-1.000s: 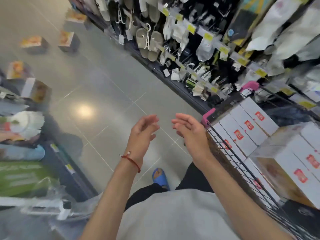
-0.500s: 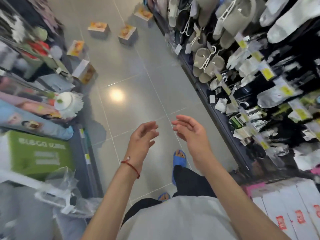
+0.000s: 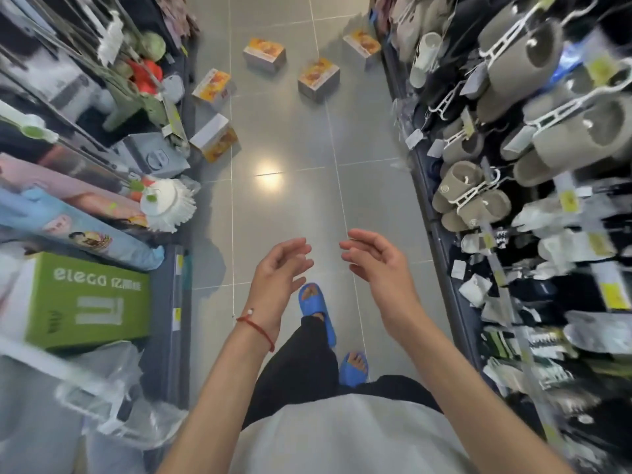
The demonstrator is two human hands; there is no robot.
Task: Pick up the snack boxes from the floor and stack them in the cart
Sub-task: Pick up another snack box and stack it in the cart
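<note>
In the lower centre of the view, the left hand (image 3: 278, 268) and right hand (image 3: 379, 265) are raised in front of the body, as in both earlier frames. The palms face each other, the fingers are loosely curved and spread, and neither hand holds anything. The hands do not touch.

Changes from the earlier frames:
- The cart stood at the right 1.0 s ago with white boxes stacked in it. Only a corner showed 0.5 s ago. It is now out of view.
- The view has swung to run straight down the aisle.
- The boxes (image 3: 318, 78) were at upper left and are now at upper centre.

Five boxes lie on the grey tiled floor (image 3: 290, 206), well apart from the hands and scattered across the aisle. Each is a cuboid with one yellow-orange printed face; the other faces are white or grey. The print is too blurred to read.
- The nearest box (image 3: 213, 136) lies by the base of the left shelf (image 3: 171, 268), with a white face up and the printed face on its side.
- The second box (image 3: 212, 85) lies just beyond it, printed face up.
- Two boxes lie mid-aisle, printed face up.
- The last box (image 3: 362, 46) lies at the foot of the right rack (image 3: 437, 234).
</note>
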